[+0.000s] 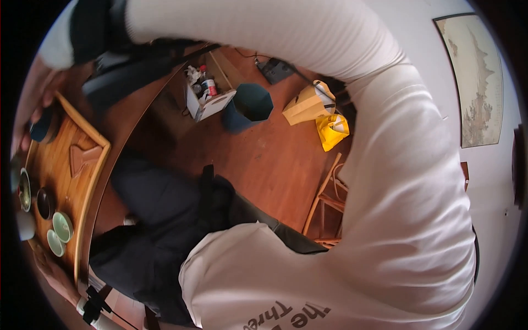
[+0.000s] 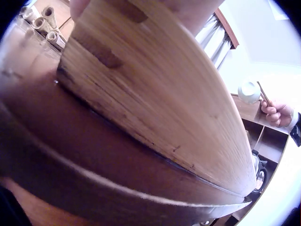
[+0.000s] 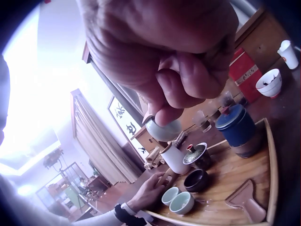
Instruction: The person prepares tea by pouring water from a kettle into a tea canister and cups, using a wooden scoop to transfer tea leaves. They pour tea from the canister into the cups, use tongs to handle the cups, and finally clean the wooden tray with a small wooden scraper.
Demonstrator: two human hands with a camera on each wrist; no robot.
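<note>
My right hand [image 3: 188, 80] is raised over the wooden tea tray [image 3: 221, 188], fingers curled around slim wooden tongs [image 2: 265, 94]. At their tips hangs a pale green teacup [image 3: 162, 131]. My left hand [image 3: 150, 190] rests against the tray's side rim with its fingers extended. Two pale green cups [image 3: 182, 203] stand beside it, along with a black cup [image 3: 196, 180], a white pitcher [image 3: 174, 160] and a lidded bowl [image 3: 200, 157]. A blue-lidded canister [image 3: 237, 129] and a brown flared flat piece [image 3: 247, 200] are on the tray's other end.
On the dark table beyond the tray are a white bowl [image 3: 269, 84], a red box [image 3: 245, 77] and rolled scrolls [image 3: 153, 155]. A dark bin [image 1: 247, 110], an open box of bottles [image 1: 209, 104] and paper and yellow bags [image 1: 332, 132] stand on the floor.
</note>
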